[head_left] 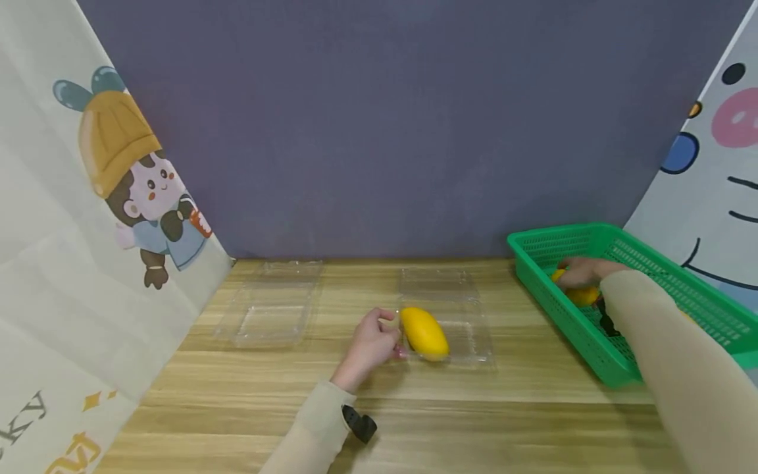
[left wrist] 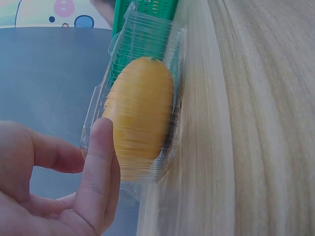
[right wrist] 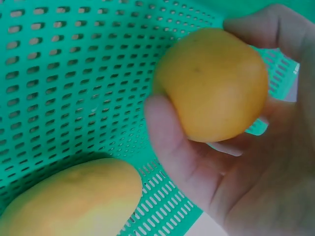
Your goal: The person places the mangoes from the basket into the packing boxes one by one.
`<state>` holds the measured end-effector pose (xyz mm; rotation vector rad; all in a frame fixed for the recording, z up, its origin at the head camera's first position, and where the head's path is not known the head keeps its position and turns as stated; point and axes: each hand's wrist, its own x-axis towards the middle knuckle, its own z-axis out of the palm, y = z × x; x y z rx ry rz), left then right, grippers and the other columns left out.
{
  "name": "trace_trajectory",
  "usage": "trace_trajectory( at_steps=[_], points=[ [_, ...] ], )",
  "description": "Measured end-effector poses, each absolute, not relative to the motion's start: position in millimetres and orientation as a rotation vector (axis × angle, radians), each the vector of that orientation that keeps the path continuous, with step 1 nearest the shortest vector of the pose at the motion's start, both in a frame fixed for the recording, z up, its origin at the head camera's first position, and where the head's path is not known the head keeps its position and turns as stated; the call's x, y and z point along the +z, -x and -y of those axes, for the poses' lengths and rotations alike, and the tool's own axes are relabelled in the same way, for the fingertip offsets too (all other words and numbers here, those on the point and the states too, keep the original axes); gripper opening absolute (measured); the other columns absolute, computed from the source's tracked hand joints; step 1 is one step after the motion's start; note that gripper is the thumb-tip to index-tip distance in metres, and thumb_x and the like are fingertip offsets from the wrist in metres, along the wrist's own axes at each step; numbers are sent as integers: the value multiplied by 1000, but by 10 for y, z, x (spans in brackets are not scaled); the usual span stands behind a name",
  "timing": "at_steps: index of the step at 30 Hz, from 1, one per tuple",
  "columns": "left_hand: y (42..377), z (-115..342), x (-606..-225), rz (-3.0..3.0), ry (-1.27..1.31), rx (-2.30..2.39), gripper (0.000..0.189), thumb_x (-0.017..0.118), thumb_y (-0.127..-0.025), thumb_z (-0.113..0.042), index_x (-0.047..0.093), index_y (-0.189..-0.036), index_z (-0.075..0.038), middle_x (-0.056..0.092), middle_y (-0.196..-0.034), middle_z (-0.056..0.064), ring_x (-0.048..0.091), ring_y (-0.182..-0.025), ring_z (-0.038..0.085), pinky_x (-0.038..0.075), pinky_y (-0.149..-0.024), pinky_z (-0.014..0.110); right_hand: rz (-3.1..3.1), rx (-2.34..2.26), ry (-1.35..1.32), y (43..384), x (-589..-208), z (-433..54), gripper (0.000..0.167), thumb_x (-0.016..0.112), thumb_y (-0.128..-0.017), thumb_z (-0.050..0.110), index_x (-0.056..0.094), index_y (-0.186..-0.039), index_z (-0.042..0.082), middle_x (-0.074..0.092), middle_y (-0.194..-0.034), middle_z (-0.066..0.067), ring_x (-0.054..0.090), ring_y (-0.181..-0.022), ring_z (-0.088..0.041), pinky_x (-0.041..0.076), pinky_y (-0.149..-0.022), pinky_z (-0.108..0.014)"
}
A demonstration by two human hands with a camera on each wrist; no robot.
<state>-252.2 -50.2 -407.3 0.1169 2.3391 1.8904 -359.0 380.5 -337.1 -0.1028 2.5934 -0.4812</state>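
Note:
A yellow mango (head_left: 424,334) lies in the left part of a clear plastic clamshell box (head_left: 474,339) on the table. At the box's left end is my left hand (head_left: 374,345), its thumb and finger apart. In the left wrist view, a fingertip (left wrist: 101,132) touches the clear wall beside the mango (left wrist: 142,105). Over in the green basket (head_left: 571,336), my right hand (head_left: 583,273) grips another mango (right wrist: 214,83), thumb and fingers wrapped round its sides. Below it in the right wrist view, one more mango (right wrist: 78,199) rests against the mesh.
A second clear clamshell box (head_left: 269,322) stands with its lid spread back on the left of the wooden table (head_left: 237,401). A dark upright panel (head_left: 367,131) borders the back. Printed cloths (head_left: 47,230) flank both sides.

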Motion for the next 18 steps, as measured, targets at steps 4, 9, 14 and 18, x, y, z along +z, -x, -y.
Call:
trace_trajectory(
  at_steps=[4,9,14,18],
  points=[
    [2517,506,-4081,-2348,-106,1881,38,54,-83,1,47,-121,4,54,-79,16,64,-59,25,57,-59,39,-2579,-642,38,3507,-3300,-3806,85,55,-86,32,8,-145,-7,41,-114,-30,52,-86,-31,55,-61,-43],
    [2519,512,-4090,-2354,-92,1876,39,54,-83,1,47,-120,4,54,-80,16,64,-59,25,57,-59,38,-2577,-796,52,3439,-3213,-3795,84,55,-88,36,8,-147,-3,33,-125,-32,49,-96,-35,55,-66,-45],
    [2524,508,-4089,-2383,-92,1845,38,55,-82,0,48,-120,2,54,-80,15,65,-60,25,57,-58,37,-2585,-893,71,3381,-3112,-3790,83,56,-89,36,9,-147,-1,34,-123,-31,50,-96,-34,55,-68,-44],
    [2525,497,-4079,-2393,-105,1839,39,55,-82,0,48,-120,3,54,-80,15,64,-59,24,57,-58,35,-2601,-947,84,3341,-3011,-3780,81,55,-90,36,10,-148,2,33,-124,-29,48,-95,-34,54,-67,-42]
  ],
)
